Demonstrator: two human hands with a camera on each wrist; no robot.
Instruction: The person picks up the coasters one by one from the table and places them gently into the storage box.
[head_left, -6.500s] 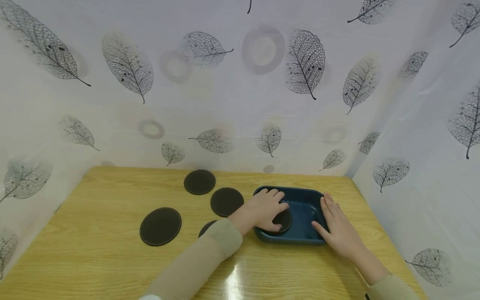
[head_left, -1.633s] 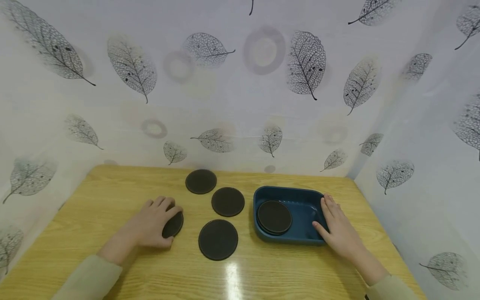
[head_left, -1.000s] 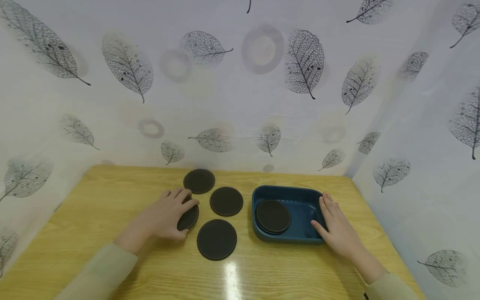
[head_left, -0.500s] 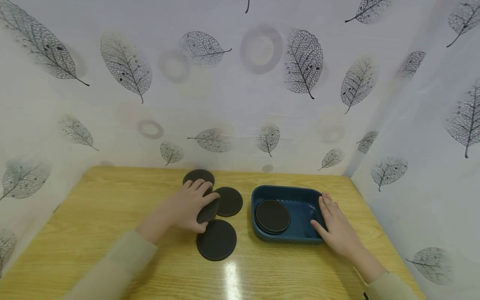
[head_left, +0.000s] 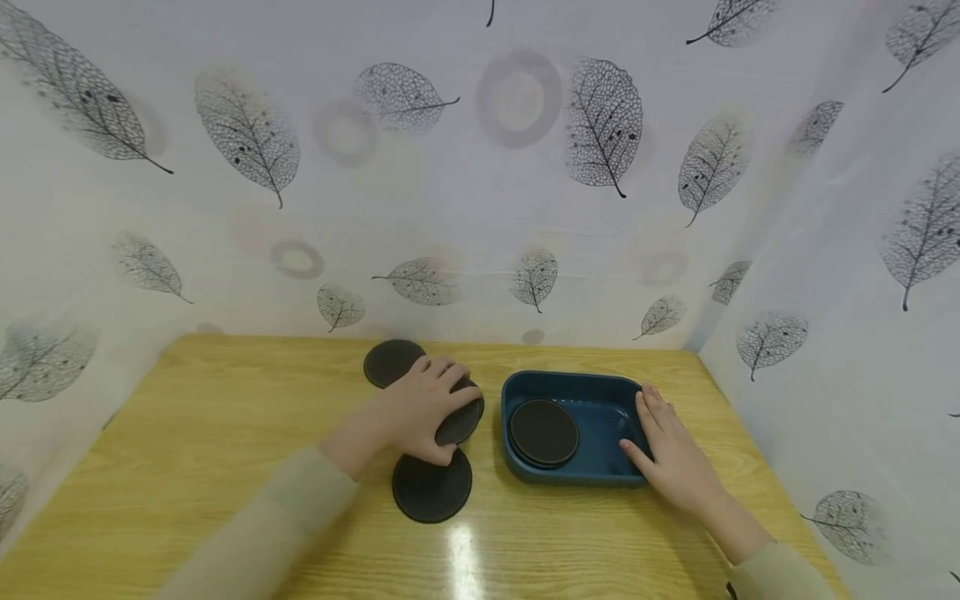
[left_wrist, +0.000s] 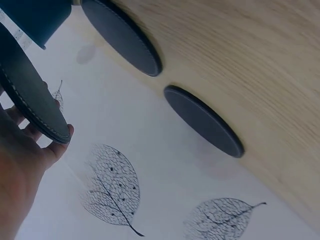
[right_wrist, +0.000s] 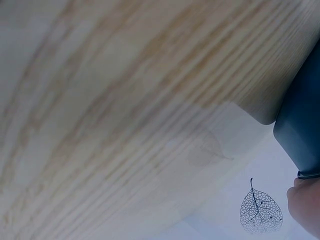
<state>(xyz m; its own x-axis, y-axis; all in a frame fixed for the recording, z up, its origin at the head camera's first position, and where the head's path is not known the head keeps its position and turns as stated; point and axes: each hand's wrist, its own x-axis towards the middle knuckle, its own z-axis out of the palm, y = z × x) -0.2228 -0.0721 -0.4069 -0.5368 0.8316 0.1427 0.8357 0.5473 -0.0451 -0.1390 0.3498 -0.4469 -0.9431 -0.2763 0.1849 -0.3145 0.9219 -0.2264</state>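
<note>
My left hand [head_left: 420,407] grips a dark round coaster [head_left: 461,421] by its edge, thumb on the near side and fingers on the far side. In the left wrist view this stitched-edge coaster [left_wrist: 35,92] is tilted and raised off the table. Below it, another coaster is mostly covered, only its right edge showing. One coaster [head_left: 392,362] lies behind the hand and one [head_left: 432,492] in front. My right hand [head_left: 678,458] rests at the right end of a blue rectangular box [head_left: 577,479], fingers straight along the rim, thumb over the inside. Stacked coasters [head_left: 545,432] lie in the box's left half.
Everything stands on a light wooden table [head_left: 225,417]. A white leaf-print sheet [head_left: 465,200] rises along the back and both sides. The box stands near the table's right side.
The left hand leaves the box, grips the leftmost coaster, lifts it and carries it right over the other coasters. The right hand stays at the box.
</note>
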